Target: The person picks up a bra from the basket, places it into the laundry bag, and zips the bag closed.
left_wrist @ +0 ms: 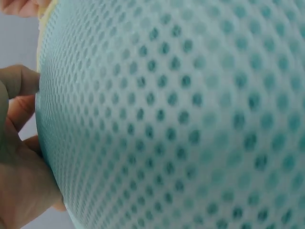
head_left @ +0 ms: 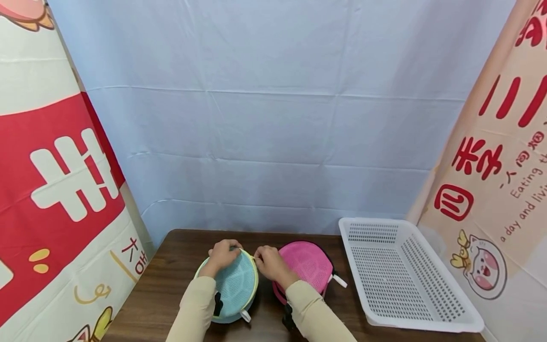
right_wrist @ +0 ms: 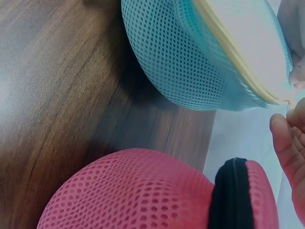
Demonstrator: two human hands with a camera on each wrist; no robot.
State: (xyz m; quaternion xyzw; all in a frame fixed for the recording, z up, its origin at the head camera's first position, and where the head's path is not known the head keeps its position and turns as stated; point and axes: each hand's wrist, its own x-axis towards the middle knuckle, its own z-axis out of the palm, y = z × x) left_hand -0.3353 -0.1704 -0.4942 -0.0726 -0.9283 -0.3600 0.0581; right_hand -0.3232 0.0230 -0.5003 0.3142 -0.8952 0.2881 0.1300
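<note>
A round light-blue mesh laundry bag with a yellow zipper sits on the table's left half. My left hand reaches over it and grips its far rim, with fingers at the mesh edge in the left wrist view. At the bag's upper right edge, my right hand pinches the end of the zipper, where the small pull is mostly hidden by the fingertips. Beside it lies a round pink mesh laundry bag with a black zipper band, partly under my right forearm.
A white perforated plastic basket stands on the right of the dark wooden table. A white tag sticks out from the pink bag. Pale-blue cloth hangs behind, with printed cloths at both sides.
</note>
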